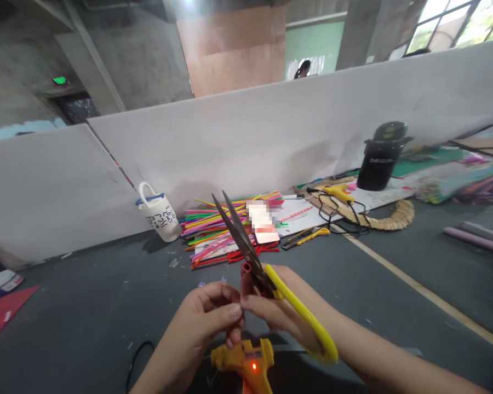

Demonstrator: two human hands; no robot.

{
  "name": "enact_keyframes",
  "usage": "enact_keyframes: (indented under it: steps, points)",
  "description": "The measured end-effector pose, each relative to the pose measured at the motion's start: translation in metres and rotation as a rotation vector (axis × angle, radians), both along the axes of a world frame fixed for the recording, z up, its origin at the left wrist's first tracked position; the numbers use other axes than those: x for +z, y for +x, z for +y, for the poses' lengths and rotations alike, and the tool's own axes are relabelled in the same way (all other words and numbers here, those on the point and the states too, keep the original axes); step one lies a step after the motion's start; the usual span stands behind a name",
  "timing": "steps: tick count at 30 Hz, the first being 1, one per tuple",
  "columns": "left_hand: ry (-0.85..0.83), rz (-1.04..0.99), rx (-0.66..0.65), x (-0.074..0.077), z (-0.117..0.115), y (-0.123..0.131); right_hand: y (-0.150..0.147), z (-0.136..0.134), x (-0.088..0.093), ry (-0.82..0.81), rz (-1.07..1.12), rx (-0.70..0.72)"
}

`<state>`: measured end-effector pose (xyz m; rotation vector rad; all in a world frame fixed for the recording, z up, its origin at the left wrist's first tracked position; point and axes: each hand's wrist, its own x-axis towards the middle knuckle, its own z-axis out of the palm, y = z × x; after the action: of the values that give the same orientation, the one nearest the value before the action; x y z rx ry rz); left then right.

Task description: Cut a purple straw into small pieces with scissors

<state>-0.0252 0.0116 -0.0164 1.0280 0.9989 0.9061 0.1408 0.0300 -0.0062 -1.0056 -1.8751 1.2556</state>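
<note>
My left hand (205,323) is closed in a pinch around a short dark red tube (245,279) held upright. My right hand (279,312) grips yellow-handled scissors (267,279); the dark blades are slightly apart and point up and away toward a pile of coloured straws (222,230). The base of the blades sits at the top of the red tube. Just below my hands stands an orange glue gun (246,364) with a red light lit.
A white mug with blue marks (160,216) stands by the white partition wall. A yellow utility knife (308,236), a second yellow glue gun (339,192) with black cable, a black pot (382,156), and a row of wooden sticks (390,219) lie farther right.
</note>
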Motion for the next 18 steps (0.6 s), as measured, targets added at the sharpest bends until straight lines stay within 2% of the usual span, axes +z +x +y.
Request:
enact_keyframes:
  steps: [4, 8, 14, 18]
  points:
    - [0.284, 0.345, 0.114, 0.0088, -0.0002, 0.0036, -0.0017, -0.0011, 0.0016, -0.005, -0.047, -0.078]
    - [0.488, 0.610, 0.126, 0.0100, -0.0049, 0.0087, -0.0042, -0.0016, -0.0015, 0.020, -0.058, -0.108]
    - [0.467, 0.638, 0.119, 0.0044, -0.0065, 0.0094, -0.0062, -0.0032, -0.0050, 0.046, -0.083, -0.140]
    - [0.310, 0.488, 0.126, 0.0055, -0.0038, 0.0081, -0.0054, -0.0044, -0.0021, 0.038, -0.050, -0.117]
